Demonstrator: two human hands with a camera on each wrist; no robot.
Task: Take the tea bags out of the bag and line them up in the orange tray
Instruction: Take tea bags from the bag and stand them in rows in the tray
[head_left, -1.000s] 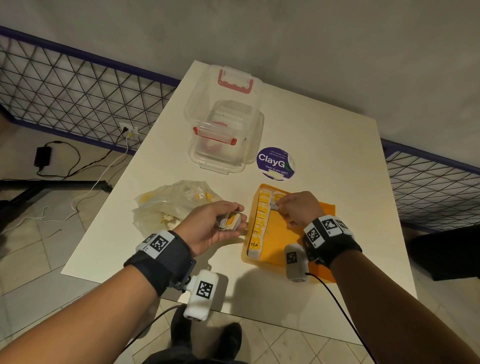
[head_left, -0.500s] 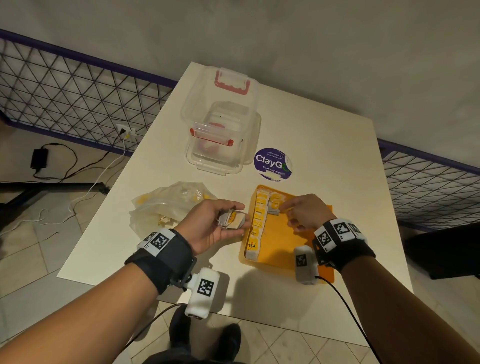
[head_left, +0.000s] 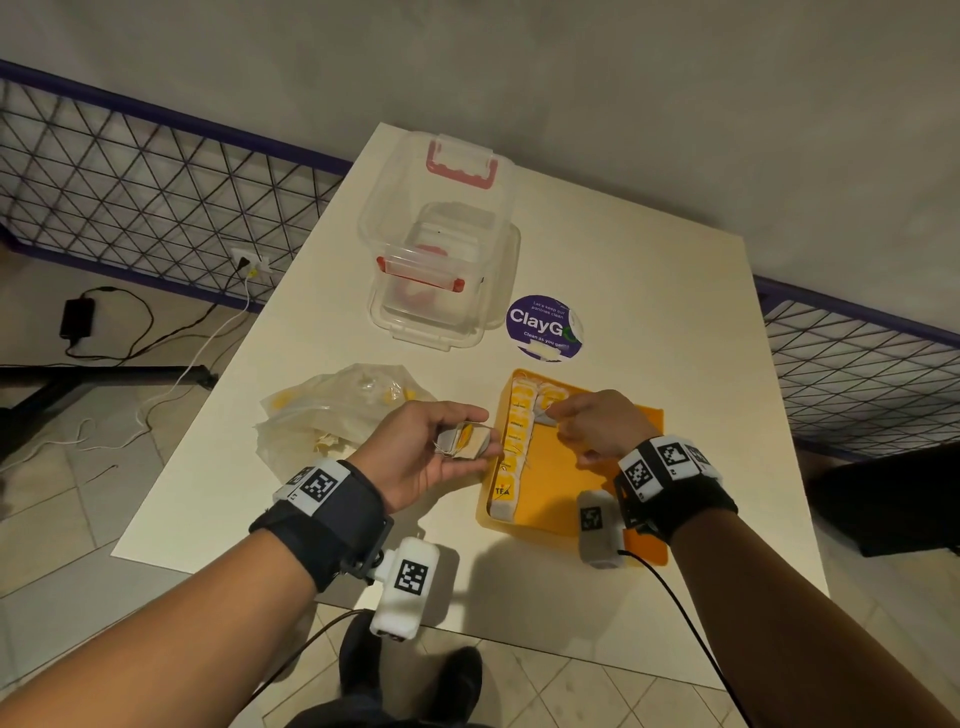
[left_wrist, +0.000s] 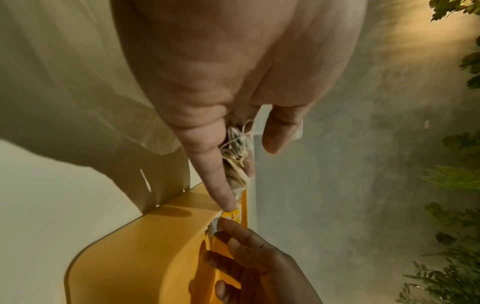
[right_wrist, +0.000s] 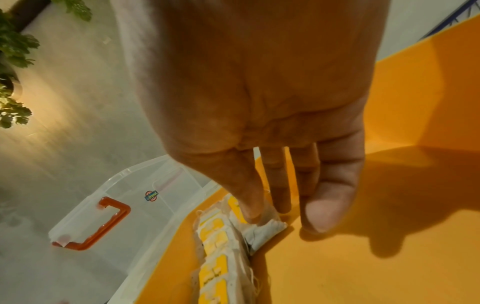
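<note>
Roughly mid-task by my read. One column of tea bags (head_left: 511, 441) is already lined up along the left wall of the orange tray (head_left: 618, 467), running from the far end to the near end, yellow tags up, nearest one reading "TEA". A second column has just started at the far end: one bag with a yellow tag sits there, and the right hand (head_left: 602, 426) is setting the next tea bag (right_wrist: 262, 232) right beside the first column. Right grip: thumb and fingertips pinching the paper edge of that bag, remaining fingers loosely extended over the tray floor; the bag looks to be touching the tray but isn't released yet. Left hand (head_left: 431, 452) hovers over the table (head_left: 649, 260) just left of the tray, fingers and thumb curled round a small stack of tea bags (head_left: 462, 441), strings hanging loose, acting as the feed supply. The plastic bag (head_left: 332, 415) lies crumpled on the table further left, and yellow tags show through it, so it isn't empty. Left to do: release this bag, lay out the stack in hand, then pull the rest from the plastic bag. Most of the tray floor is still bare orange. The clear latched container (head_left: 441, 270) and purple ClayGo sticker (head_left: 543, 327) sit beyond, not involved.
</note>
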